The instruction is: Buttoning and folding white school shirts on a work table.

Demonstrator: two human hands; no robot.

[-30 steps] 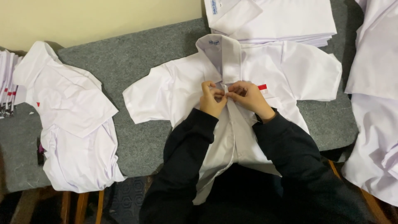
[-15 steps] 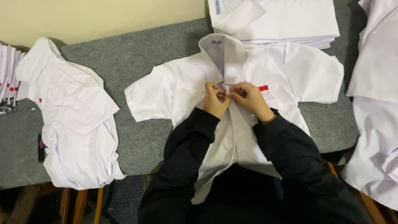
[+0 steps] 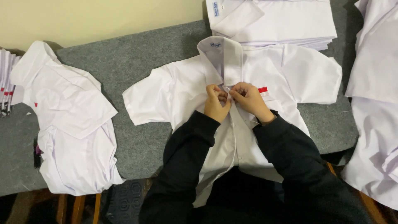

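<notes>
Grey felt table (image 3: pixel 124 66), white shirt (image 3: pixel 174 91) lying mid-table; left hand (image 3: pixel 215 103) & right hand (image 3: pixel 248 99) pinching its placket w/ narrow fingers. Soft, light, floppy fabric; gripping by edges probably best.

shirt (image 3: pixel 178 91): smooth matt white cloth | table cover (image 3: pixel 137 62): rough grey felt | sleeves (image 3: pixel 186 153): matt dark cloth

Surface: a table (image 3: pixel 137 74) covered in grey felt, wooden legs seen below | centre: a white short-sleeved shirt (image 3: pixel 174 91) is spread flat, collar toward the wall | left: a crumpled white shirt (image 3: pixel 70 124) is laid | top right: a stack of folded white shirts (image 3: pixel 282 20) | right edge: more white shirts (image 3: pixel 373 103) are draped.
</notes>
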